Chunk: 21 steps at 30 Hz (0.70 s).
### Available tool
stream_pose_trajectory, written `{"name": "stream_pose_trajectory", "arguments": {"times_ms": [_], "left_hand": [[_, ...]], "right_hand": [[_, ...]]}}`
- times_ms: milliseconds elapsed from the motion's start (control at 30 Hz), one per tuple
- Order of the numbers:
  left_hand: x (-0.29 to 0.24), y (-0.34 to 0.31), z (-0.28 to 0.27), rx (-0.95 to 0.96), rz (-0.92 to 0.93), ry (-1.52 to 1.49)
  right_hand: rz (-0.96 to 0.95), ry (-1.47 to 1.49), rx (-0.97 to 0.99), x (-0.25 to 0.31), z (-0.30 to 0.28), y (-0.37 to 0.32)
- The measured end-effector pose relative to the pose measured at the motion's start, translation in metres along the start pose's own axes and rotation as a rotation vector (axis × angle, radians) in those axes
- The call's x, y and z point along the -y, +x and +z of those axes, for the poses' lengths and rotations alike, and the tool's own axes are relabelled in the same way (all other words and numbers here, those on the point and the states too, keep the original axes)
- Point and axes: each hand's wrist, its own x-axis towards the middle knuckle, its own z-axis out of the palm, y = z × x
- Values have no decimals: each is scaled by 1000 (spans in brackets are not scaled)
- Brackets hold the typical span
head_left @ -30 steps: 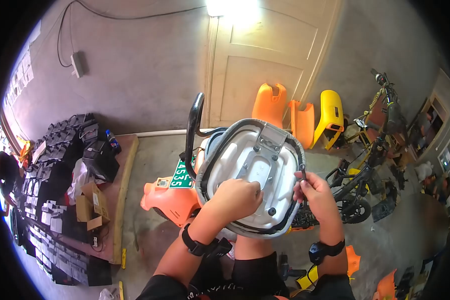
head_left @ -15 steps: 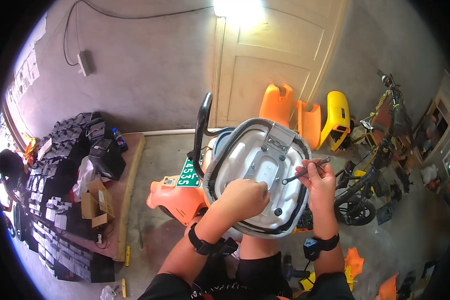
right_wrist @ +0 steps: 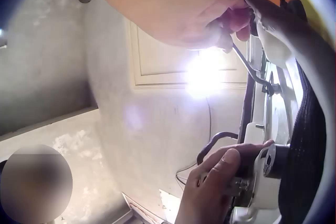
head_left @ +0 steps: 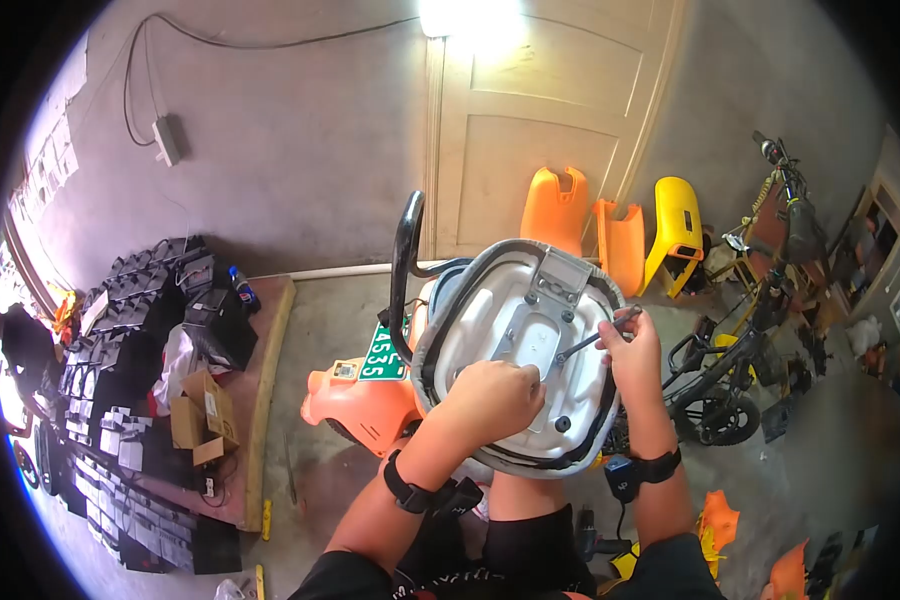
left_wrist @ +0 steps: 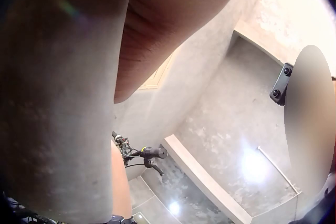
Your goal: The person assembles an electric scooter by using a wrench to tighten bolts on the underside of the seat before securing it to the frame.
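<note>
A scooter seat (head_left: pixel 450 430) stands tilted up, its white underside and grey rim facing me. My right hand (head_left: pixel 635 355) pinches a slim dark wrench (head_left: pixel 595 342), whose far end is at a bolt (head_left: pixel 560 357) on the underside. In the right wrist view the wrench (right_wrist: pixel 244 61) reaches down from the fingers to that bolt. My left hand (head_left: pixel 495 398) is curled against the middle of the underside. From the right wrist view, its thumb and fingers lie around a small metal bracket (right_wrist: pixel 239 186), partly hidden. Its wrist view misses the fingers.
An orange scooter body (head_left: pixel 360 405) with a green number plate (head_left: pixel 382 352) and a black grab bar (head_left: pixel 406 260) stands behind the seat. Batteries (head_left: pixel 135 330) crowd a platform at left. Orange panels (head_left: pixel 555 205) lean on the door; a stripped bike frame (head_left: pixel 770 300) stands at right.
The wrench has come out from the right hand's fingers, turned across the seat, and its end has moved left onto the bolt. The left hand stays in place on the underside.
</note>
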Motion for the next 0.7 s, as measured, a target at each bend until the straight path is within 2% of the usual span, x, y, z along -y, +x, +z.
{"name": "stream_pose_trajectory", "arguments": {"times_ms": [33, 100, 167, 233, 300, 433, 500, 633, 700], "left_hand": [[1, 0, 1, 1, 0, 3], [2, 0, 1, -3, 2, 10], [1, -1, 2, -2, 9, 10], [2, 0, 2, 1, 8, 8], [1, -1, 2, 7, 4, 5], [2, -1, 2, -10, 10, 3], [1, -1, 1, -21, 29, 8], [1, -1, 2, -1, 7, 9], [1, -1, 3, -4, 10, 14]], "right_hand": [[-20, -167, 25, 1, -5, 4], [9, -115, 24, -22, -10, 18], [-59, -301, -23, -23, -9, 18], [-35, -376, -4, -17, -11, 19], [-157, -557, -65, -13, -7, 14], [-111, -623, 9, 7, -7, 12], [-127, -859, -20, 8, -6, 14], [-153, -867, -22, -15, -2, 22], [-218, -722, 63, -38, -1, 31]]}}
